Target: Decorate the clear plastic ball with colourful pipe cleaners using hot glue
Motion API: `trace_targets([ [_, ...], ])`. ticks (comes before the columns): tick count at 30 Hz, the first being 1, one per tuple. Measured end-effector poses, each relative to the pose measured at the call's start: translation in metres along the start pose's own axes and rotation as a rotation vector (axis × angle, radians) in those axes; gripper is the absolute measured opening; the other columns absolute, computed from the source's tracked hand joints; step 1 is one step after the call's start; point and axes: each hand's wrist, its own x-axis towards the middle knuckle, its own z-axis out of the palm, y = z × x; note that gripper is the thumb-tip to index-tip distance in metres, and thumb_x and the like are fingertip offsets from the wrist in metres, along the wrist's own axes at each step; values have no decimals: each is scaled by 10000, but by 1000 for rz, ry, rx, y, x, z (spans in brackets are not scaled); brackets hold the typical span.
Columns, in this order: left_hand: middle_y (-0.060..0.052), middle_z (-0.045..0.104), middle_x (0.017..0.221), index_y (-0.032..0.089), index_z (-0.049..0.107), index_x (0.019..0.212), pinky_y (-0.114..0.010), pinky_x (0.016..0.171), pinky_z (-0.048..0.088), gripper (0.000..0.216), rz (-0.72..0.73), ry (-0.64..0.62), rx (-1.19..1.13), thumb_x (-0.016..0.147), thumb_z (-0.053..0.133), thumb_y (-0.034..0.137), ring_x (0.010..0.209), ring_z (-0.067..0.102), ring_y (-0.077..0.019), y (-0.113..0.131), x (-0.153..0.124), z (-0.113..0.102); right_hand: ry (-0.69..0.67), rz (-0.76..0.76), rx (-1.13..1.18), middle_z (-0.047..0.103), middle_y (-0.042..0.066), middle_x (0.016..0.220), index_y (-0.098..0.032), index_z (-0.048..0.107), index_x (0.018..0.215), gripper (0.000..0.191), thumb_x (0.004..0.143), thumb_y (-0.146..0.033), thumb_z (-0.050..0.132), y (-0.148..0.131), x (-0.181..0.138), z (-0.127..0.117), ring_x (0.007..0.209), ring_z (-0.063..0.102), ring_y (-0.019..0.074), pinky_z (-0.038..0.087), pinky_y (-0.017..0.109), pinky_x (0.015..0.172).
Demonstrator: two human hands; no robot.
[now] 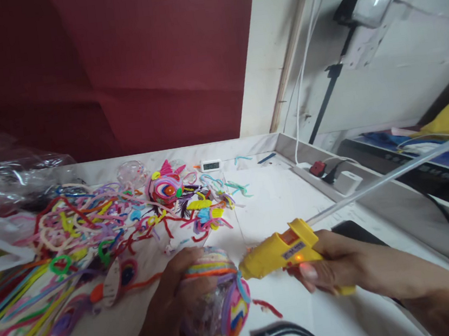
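- My left hand (164,311) is curled around the ball (203,309), with fingers over its top; the clear side of the ball faces to me.
- My right hand (338,265) is closed around the handle of the glue gun (273,252). A finger is near the trigger, but I cannot tell if it is pressed.
- The ball is low in front of me, over the surface (307,310). The gun's tip is at its right edge, by the blue strip (242,288); I cannot tell if they touch.
- An orange light glows on the gun, so I judge that the tip may be hot. If the ball turns in my hand, the tip could meet my fingers and burn them.
- The ball looks smooth and round, so a weak hold could let it slip, and the glue would go to a wrong place.
- Too much pressing of the trigger could make the glue run over the coloured strips.
- The long glue stick (373,182) comes out behind the gun; if I swing my wrist, it could hit the plug (348,182).
- The black handles (287,327) lie just below the ball and could knock it if I lower it.
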Motion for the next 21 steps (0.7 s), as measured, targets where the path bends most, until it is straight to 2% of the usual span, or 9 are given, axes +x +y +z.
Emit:
trace_targets([
  [5,-110,391,1400,261,443,1234,-486,998,516,670,30,-4,-9,605,616,105,1261,487,-322,-4,1,0,13,-3,23,424,-29,687,-148,562,803,556,811,-704,587,2,1,2,593,351,90,273,217,524],
  [8,-116,400,1390,253,449,1236,-504,1012,504,658,9,0,-14,614,615,113,1264,481,-323,-6,1,0,24,-47,63,448,-22,682,-130,631,875,539,824,-666,601,5,-1,4,609,385,101,298,225,554],
  [13,-114,425,1368,251,460,1253,-521,1027,492,655,16,12,-19,629,604,113,1272,467,-325,-7,2,-1,188,-41,92,493,-7,683,-150,677,964,531,818,-656,613,23,-16,12,620,428,124,339,241,565],
  [15,-111,447,1348,253,463,1263,-528,1029,491,649,31,12,-41,642,602,126,1263,475,-326,-7,4,-2,295,-52,10,572,38,789,-201,691,1048,509,847,-653,571,31,-24,16,693,512,169,411,269,600],
  [18,-111,457,1346,260,450,1290,-533,1027,496,675,61,11,-45,646,611,140,1253,488,-332,-6,6,-3,404,-166,-231,617,88,1141,-308,587,1293,443,926,-541,505,36,-30,21,1014,587,266,495,366,827],
  [19,-111,459,1348,262,453,1289,-531,1023,500,680,63,10,-38,640,615,139,1250,493,-335,-6,7,-3,424,-204,-325,596,87,1206,-322,537,1343,428,947,-477,492,37,-29,23,1077,578,271,488,386,890],
  [21,-108,471,1342,269,467,1269,-529,1011,507,679,47,23,-24,622,614,121,1240,507,-338,-5,6,-2,467,-245,-500,579,94,1203,-296,509,1347,390,961,-339,474,40,-20,26,1051,600,253,498,393,911],
])
